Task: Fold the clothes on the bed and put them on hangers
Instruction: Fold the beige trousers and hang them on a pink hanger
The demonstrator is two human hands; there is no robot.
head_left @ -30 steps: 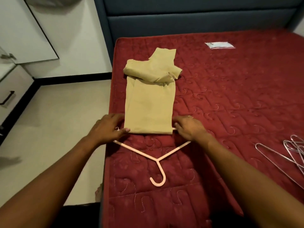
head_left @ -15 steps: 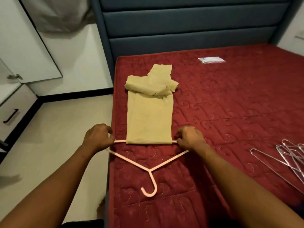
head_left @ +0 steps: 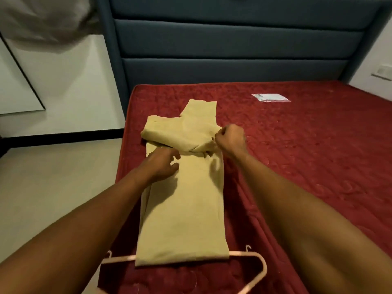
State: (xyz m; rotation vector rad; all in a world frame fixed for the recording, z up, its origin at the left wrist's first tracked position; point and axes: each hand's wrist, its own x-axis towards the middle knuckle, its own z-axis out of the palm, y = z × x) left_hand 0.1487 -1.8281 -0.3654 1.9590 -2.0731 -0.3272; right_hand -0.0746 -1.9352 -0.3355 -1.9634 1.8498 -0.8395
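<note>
Right hand (head_left: 231,139) pinches soft tan garment (head_left: 184,209)

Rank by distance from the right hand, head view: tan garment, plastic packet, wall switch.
1. tan garment: the right hand grips it at its folded top.
2. plastic packet: farther up the mattress, to the right.
3. wall switch: on the wall past the bed's far right corner.

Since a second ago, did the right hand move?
Yes. The right hand left the right end of the pink hanger and went up the tan garment toward the headboard; it now grips the bunched top fold.
</note>
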